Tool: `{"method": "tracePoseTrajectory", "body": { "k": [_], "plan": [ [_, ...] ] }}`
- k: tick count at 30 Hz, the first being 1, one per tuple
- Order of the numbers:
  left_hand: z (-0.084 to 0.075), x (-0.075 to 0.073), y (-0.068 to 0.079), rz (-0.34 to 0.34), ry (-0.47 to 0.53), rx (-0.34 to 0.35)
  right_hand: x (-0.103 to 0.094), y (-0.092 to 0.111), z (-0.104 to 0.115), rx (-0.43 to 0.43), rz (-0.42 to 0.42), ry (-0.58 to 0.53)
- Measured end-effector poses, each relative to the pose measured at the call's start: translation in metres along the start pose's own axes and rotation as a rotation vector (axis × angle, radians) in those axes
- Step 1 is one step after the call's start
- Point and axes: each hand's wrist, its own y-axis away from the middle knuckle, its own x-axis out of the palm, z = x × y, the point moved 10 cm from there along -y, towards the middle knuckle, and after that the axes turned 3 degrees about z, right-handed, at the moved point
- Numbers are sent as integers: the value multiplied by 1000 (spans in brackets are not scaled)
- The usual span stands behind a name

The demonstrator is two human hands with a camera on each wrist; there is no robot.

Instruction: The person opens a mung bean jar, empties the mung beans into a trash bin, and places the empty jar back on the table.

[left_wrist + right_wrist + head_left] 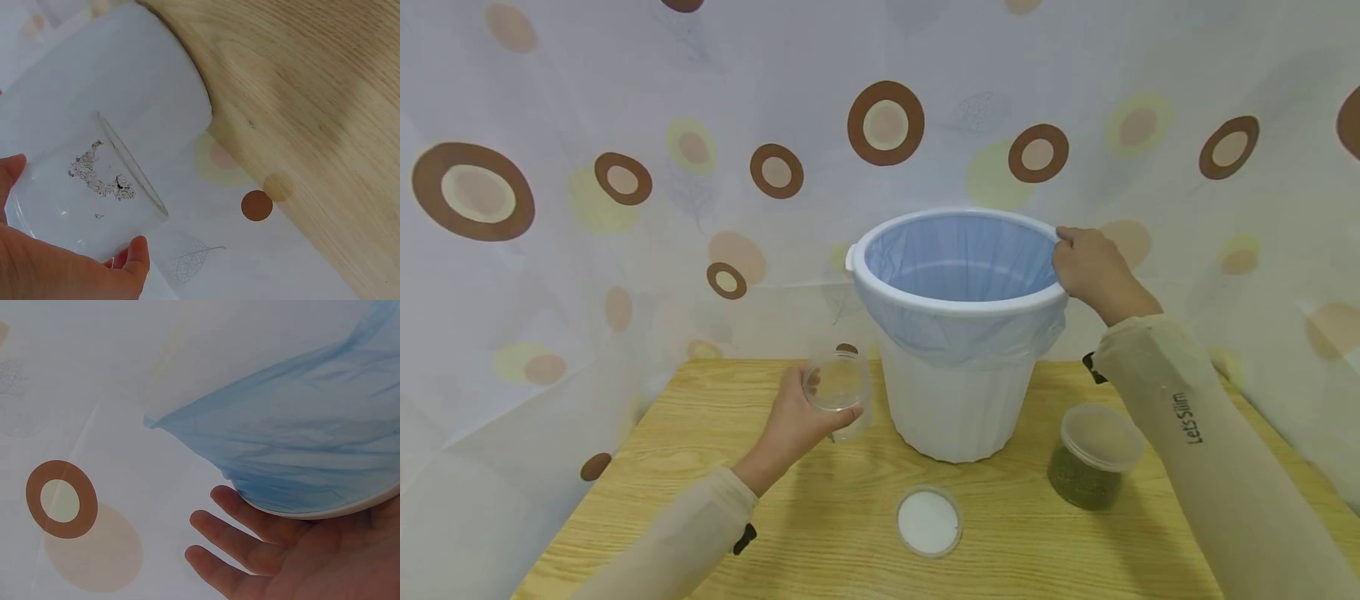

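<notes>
Nearest, on the middle of the table [1011, 567], lies the lid [929, 522]; the near edge is out of view. To its right the tub [1092, 462], part-filled with something dark green, stands just beside the right sleeve [1213, 458]. A sweep of that forearm could knock it.

Farther back, left of the bin [958, 400], the left hand [797, 427] holds the clear jar [838, 387], thumb and fingers curled round its wall; whether it touches the table I cannot tell. Dark specks [103, 178] cling to it, and tilting or tapping it could scatter them on the wood. Smooth plastic might also slip if the grip loosens.

The bin stands towards the far edge, its blue liner [962, 258] folded over the rim. The right hand [1093, 267] holds that rim at the right, three fingers loosely extended outside; a hard pull could tip the bin or drag the liner. Behind hangs the patterned sheet [820, 50], limiting reach beyond the far edge; the broader room lies towards the left edge.
</notes>
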Motion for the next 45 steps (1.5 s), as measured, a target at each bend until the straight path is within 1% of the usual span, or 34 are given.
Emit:
{"method": "tracePoseTrajectory", "body": {
  "k": [3, 9, 13, 19, 23, 27, 32, 39, 45],
  "plan": [
    [4, 4, 1, 17, -11, -3, 1, 0, 1, -2, 2, -3],
    [8, 9, 2, 43, -10, 21, 2, -2, 1, 4, 13, -2],
    [14, 14, 1, 58, -28, 28, 2, -3, 1, 6, 20, -5],
    [26, 23, 2, 89, -60, -9, 2, -3, 0, -1, 18, 10],
    [33, 30, 3, 112, -64, -16, 3, -3, -1, -1, 23, 15],
    [40, 37, 5, 151, -76, -35, 3, -4, -2, -1, 28, 12],
    [45, 44, 9, 195, -67, -63, 2, -4, -1, -5, 25, 14],
    [47, 47, 10, 220, -60, -66, 1, -2, 1, -17, 18, 14],
    [50, 48, 12, 242, -70, -73, 1, -3, 0, -9, 22, 13]
  ]
}}
